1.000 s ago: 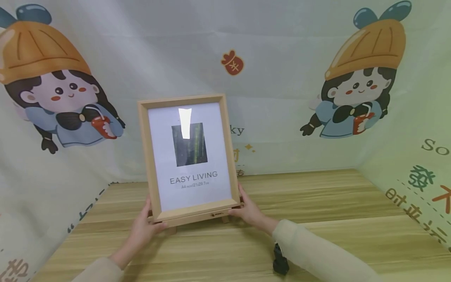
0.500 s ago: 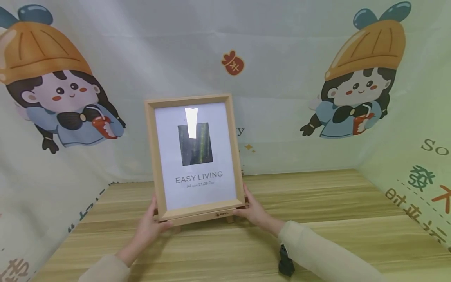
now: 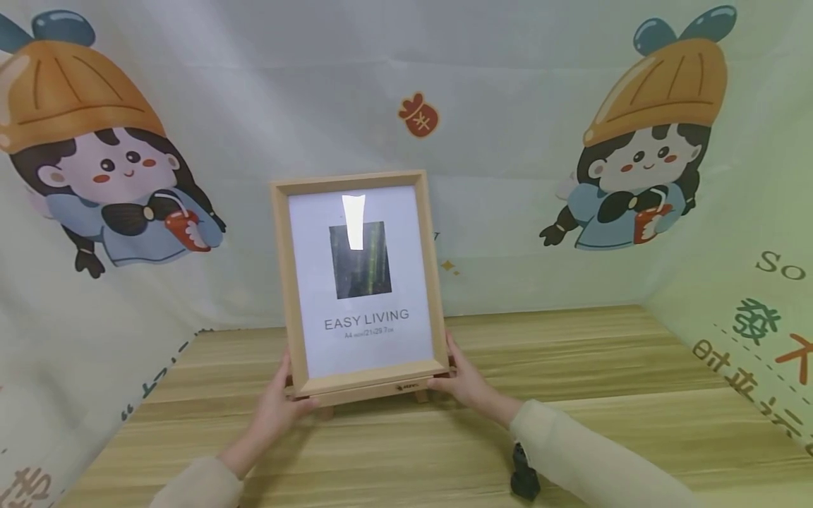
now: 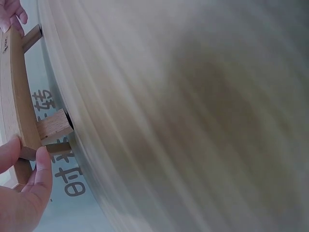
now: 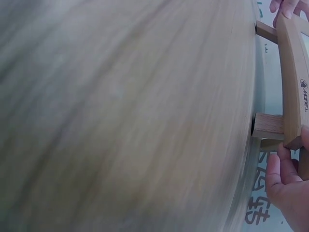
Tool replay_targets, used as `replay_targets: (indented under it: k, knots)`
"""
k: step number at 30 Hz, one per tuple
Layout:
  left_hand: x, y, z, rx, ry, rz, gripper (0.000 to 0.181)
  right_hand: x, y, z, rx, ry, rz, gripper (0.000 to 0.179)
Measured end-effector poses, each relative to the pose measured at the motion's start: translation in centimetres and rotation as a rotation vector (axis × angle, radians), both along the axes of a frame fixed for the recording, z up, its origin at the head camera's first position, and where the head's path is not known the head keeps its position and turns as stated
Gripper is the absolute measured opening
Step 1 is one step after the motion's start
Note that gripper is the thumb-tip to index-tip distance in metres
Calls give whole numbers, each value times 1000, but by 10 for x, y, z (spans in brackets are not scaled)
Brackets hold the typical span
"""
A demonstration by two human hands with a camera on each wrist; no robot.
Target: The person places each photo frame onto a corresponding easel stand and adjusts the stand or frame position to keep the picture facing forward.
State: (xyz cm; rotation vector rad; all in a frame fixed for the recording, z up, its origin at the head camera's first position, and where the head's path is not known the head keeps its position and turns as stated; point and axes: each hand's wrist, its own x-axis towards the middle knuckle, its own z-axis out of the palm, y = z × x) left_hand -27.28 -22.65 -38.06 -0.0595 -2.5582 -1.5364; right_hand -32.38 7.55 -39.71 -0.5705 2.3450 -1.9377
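A light wood picture frame (image 3: pixel 291 282) with an "EASY LIVING" insert stands upright, leaning back a little, on the ledge of a small wooden easel (image 3: pixel 375 392). At the ledge's left end my left hand (image 3: pixel 274 406) grips it, thumb in front and fingers curled beneath and behind. My right hand (image 3: pixel 470 384) holds the other end the same way. Both wrist views show the easel's short legs (image 4: pixel 55 126) at the tabletop; whether they touch it is hard to tell. The easel's back is hidden by the picture frame.
A wood-grain table (image 3: pixel 571 367) spreads under the easel. A black object (image 3: pixel 524 476) lies by my right sleeve. Printed cloth (image 3: pixel 508 141) with cartoon figures hangs behind and along both sides.
Both hands have shifted the easel and the picture frame slightly to the right, with the grip unchanged. The black object by the right sleeve has also shifted right.
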Motion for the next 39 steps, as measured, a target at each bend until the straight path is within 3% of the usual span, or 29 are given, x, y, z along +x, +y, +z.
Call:
replay_targets:
  k: [8,26,39]
  knots:
    - [-1,7,1,-27,32,-7,107,2,7,-1,12,2,-5,102]
    - [-4,19,0,-4,17,-28,106,4,21,-2,-5,35,-3,99]
    - [-7,28,0,0,18,-50,105,8,31,-1,5,17,-47,98]
